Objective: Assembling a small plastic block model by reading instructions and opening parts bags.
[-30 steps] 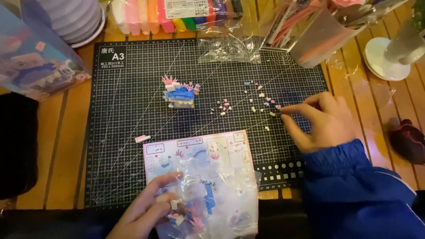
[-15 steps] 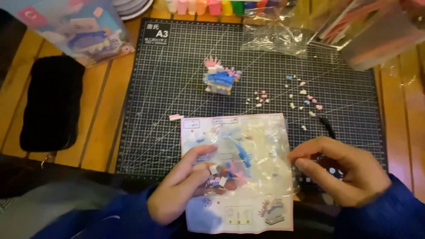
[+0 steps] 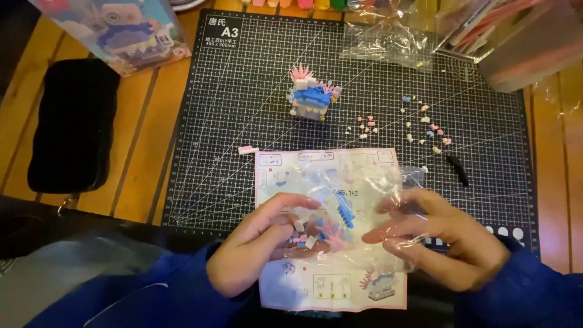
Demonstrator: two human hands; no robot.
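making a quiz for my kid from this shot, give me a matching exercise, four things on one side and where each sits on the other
Things:
1. small blue and pink brick model
2. flat black fabric pouch
3. short black stick tool
4. clear plastic bag of tiny bricks

Places:
A. on the wooden table, left of the cutting mat
B. between both hands, over the instruction sheet
C. upper middle of the mat
D. on the mat, right of the sheet

Pairs: 1-C, 2-A, 3-D, 4-B

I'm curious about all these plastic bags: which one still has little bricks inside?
The clear bag held between both hands, over the instruction sheet; blue and pink bricks show through it. The crumpled bags at the mat's top edge look nearly empty.
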